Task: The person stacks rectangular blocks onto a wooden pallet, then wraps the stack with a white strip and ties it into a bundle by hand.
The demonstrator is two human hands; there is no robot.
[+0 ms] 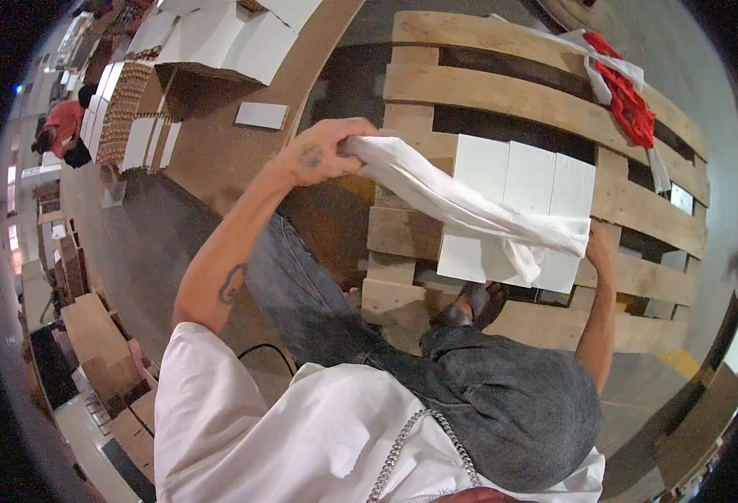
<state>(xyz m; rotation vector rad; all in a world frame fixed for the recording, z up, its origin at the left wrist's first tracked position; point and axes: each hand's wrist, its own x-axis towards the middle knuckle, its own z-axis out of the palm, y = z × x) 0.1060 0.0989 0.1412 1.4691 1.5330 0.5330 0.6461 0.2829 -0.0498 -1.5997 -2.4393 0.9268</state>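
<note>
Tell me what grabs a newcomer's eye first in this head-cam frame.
The white cloth stretched across the middle, gripped by the left hand at its upper end and the right hand at its lower end. Under it, white flat boxes lie on a wooden pallet, with a red and white bundle at the pallet's far right corner.

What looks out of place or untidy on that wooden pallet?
A crumpled red and white bundle lies loose at the far corner of the wooden pallet, unlike the flat white boards laid side by side on it. The left hand and right hand hold a white cloth stretched above those boards.
</note>
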